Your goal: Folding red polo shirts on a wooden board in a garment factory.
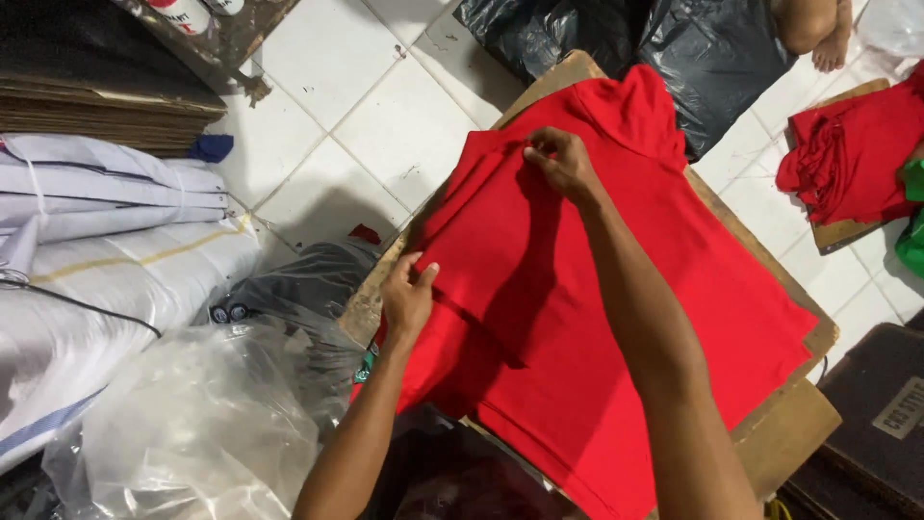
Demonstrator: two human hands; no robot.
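The red shirt [616, 318] was spread flat on the wooden board [784, 438], its length laid diagonally. Its far fold was pinched by the right hand [563, 164]; the near-left edge was gripped by the left hand [407, 299].

White tiled floor [337, 106], dark grout lines

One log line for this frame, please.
left hand: pinching shirt edge | right hand: pinching fold near collar | shirt: red, flat on board | nearby: clear bag, red pile
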